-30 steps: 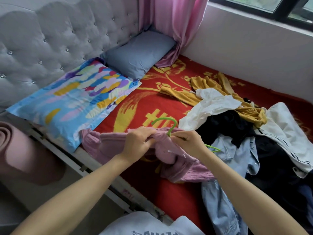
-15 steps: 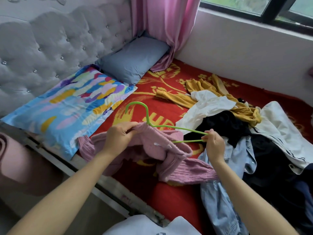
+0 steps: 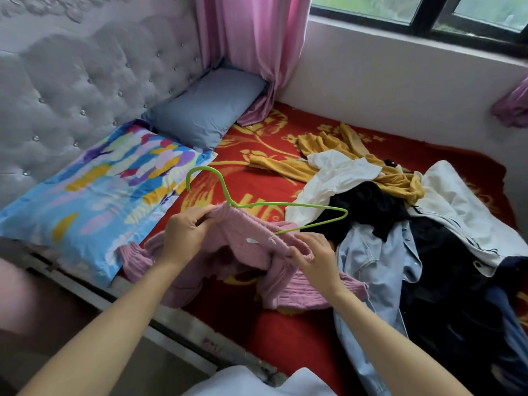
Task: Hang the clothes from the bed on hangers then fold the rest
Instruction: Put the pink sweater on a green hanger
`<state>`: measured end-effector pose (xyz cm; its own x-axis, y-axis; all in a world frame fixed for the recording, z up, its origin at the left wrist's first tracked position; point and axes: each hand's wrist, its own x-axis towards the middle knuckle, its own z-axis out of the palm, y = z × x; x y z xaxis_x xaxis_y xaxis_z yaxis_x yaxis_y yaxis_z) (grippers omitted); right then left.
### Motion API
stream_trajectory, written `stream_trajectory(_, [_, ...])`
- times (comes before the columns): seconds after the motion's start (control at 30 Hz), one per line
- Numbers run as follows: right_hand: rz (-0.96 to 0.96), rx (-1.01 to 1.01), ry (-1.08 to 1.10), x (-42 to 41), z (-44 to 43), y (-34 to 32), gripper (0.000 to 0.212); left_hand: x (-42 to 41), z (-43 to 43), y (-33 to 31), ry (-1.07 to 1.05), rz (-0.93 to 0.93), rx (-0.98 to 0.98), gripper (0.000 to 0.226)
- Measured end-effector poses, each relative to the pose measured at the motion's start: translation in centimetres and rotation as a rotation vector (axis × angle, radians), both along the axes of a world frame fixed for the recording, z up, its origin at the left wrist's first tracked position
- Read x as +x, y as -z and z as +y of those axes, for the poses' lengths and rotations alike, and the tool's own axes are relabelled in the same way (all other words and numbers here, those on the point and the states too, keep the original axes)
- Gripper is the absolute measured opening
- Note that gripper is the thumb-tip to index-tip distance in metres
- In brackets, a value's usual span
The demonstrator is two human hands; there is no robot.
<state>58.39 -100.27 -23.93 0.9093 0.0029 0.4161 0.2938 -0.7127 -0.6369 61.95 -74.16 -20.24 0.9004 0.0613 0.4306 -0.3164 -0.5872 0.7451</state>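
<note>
Clothes [image 3: 368, 204] heap on red bedspread [image 3: 285, 332] beneath the window [image 3: 371, 4].

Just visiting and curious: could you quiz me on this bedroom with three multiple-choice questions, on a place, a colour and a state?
1. Where is the grey-blue pillow? A) on the floor B) at the headboard, beside the pink curtain C) on the windowsill
2. The hanger's colour? A) green B) white C) black
3. The hanger and the pink sweater? A) hanger wholly inside B) apart C) hanger partly in, one arm bare

Answers: B, it lies in the corner by the curtain; A, its wire is bright green; C, its hook and one arm stick out while the left hand and right hand grip the sweater.
</note>
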Motion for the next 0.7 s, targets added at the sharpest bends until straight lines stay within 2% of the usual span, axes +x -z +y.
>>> stream_trajectory(0.1, [0.191,-0.194,-0.074,0.4,-0.6,0.6,0.031,0.3,0.2,-0.3,-0.021,0.03,-0.066,0.029])
stream_trajectory(0.17, [0.28,-0.388,-0.151,0.7,-1.4,1.2,0.028,0.5,0.4,-0.6,-0.019,0.036,-0.109,0.03])
stream_trajectory(0.27, [0.252,-0.575,-0.276,0.8,-2.2,0.8,0.021,0.7,0.8,-0.7,0.002,0.038,-0.121,0.03])
stream_trajectory(0.4, [0.032,-0.478,-0.334,0.2,-2.3,-1.3,0.008,1.5,1.7,-1.3,-0.025,0.025,-0.189,0.03])
stream_trajectory(0.5, [-0.107,-0.378,-0.354,-0.2,-1.8,-3.7,0.014,2.3,3.0,-1.9,-0.071,0.021,-0.205,0.03])
stream_trajectory(0.6, [-0.082,-0.212,-0.416,-0.6,-0.7,-7.3,0.035,3.2,4.2,-2.7,-0.107,0.005,-0.22,0.03])
stream_trajectory(0.7, [0.01,-0.11,-0.411,-0.4,-0.6,-11.2,0.035,4.0,5.0,-3.4,-0.093,-0.031,-0.209,0.031])
